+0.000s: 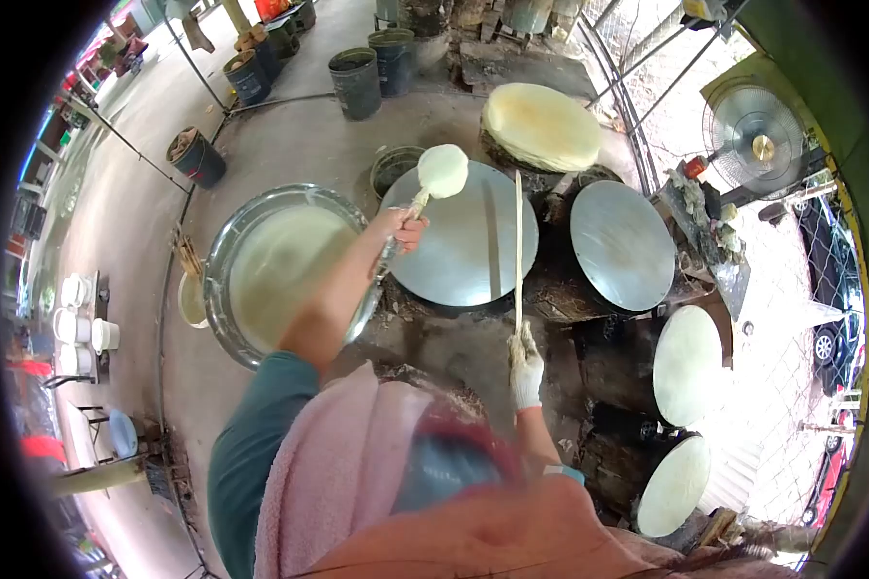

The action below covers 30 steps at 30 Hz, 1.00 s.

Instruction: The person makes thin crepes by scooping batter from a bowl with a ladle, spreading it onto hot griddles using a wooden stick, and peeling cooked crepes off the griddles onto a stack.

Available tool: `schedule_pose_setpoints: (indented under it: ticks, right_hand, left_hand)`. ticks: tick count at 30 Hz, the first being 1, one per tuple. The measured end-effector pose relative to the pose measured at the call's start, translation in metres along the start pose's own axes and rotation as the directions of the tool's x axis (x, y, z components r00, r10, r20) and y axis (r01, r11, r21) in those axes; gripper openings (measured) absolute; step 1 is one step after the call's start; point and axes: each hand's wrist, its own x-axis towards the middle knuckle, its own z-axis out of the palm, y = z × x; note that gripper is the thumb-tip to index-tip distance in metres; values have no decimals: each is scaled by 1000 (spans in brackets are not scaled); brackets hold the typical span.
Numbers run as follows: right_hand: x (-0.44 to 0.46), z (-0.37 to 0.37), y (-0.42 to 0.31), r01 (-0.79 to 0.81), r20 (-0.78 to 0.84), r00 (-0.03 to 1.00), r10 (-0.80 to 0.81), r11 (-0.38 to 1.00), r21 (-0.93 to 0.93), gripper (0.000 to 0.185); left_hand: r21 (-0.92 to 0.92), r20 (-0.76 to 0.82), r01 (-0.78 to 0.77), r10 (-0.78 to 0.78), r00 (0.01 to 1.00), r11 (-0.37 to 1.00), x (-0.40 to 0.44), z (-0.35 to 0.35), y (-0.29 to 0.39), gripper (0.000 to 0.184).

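Note:
My left hand (406, 230) is closed round the handle of a ladle (443, 172). The ladle's round bowl, full of or coated with pale batter, is above the far left part of a round metal griddle (454, 246). Beside my left forearm stands a wide metal basin (224, 323) of pale batter (294, 256). My right hand (526, 372), in a whitish work glove, grips the lower end of a long thin wooden stick (518, 246). The stick points away from me, in front of the griddle's right side in this view. A dark streak, perhaps its shadow, crosses the griddle.
A stack of thin pale flatbreads (543, 125) lies behind the griddle. To the right are a second griddle (623, 245) and two round surfaces covered in pale batter or sheets (687, 365). Buckets (354, 82) stand at the back, and a fan (755, 140) at the right.

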Motion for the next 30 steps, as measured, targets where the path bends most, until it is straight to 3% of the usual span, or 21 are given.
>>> schedule_pose_setpoints:
  ticks: [2,3,5,6,7,10,11,12,13,15,16,17,18,21,22,23,25,26,28,30]
  right_hand:
    - [-6,46,-8,200,-5,980,-200,980,-9,54]
    - [45,-50,-61,256,-6,962,-273,908,-332,55]
    - [68,-23,-69,323,53,920,-389,674,-664,56]
    - [77,-6,-96,100,24,990,-140,568,-817,53]
    - [82,-5,-102,76,47,993,-112,271,-959,50]
    - [86,0,-104,-47,-47,999,2,172,-984,49]
    - [94,2,-109,-57,-50,998,38,242,-968,50]
    - [98,4,-110,-74,-51,995,83,311,-948,51]
    - [97,6,-108,-101,-54,990,133,378,-920,52]
    - [110,20,-61,50,-36,996,-81,851,-522,46]
    - [118,33,-61,-135,-15,990,140,911,-390,44]
    - [125,40,-62,-326,35,938,346,909,-261,41]
    - [125,47,-74,-332,26,932,363,877,-347,35]
    - [129,23,-83,136,33,989,-147,774,-618,32]
    - [133,18,-95,-63,68,994,86,952,-298,35]
    - [130,16,-102,-46,-11,999,46,876,-480,37]
    - [137,36,-82,-143,43,985,167,930,-338,35]
    - [138,45,-85,-344,45,918,394,847,-405,32]
    - [140,62,-80,-305,63,928,367,847,-436,30]
    - [141,62,-93,-152,98,968,229,855,-497,27]
  left_hand:
    - [292,-144,-117,165,976,949,-15,14,-9,25]
    - [230,-161,-177,217,963,957,86,73,-68,24]
    - [341,-298,-256,363,883,904,111,88,-81,23]
    - [450,-331,-260,430,840,854,130,85,-81,22]
    - [532,-362,-246,480,799,810,149,83,-94,21]
    - [804,-434,-66,659,614,591,159,77,-105,22]
    - [865,-435,26,721,539,502,159,76,-103,23]
    - [940,-340,154,826,450,303,155,68,-100,27]
    - [940,-340,176,842,418,293,148,59,-100,28]
    - [942,-323,205,878,353,264,128,50,-92,28]
    - [962,-263,156,911,318,223,113,51,-83,29]
    - [977,-208,103,938,277,187,98,50,-75,30]
    - [987,-159,51,961,227,151,85,44,-70,31]
    - [965,234,75,955,181,-250,54,2,-63,31]
    - [994,102,8,970,219,-107,47,-4,-66,32]
    - [1000,10,1,958,286,-11,41,-9,-67,32]
    - [983,-168,11,883,437,182,13,11,-61,33]
    - [985,-159,14,873,461,171,10,3,-64,33]
    - [989,-140,29,855,499,145,-1,-7,-63,34]
    - [932,-303,33,724,619,361,-18,2,-55,33]
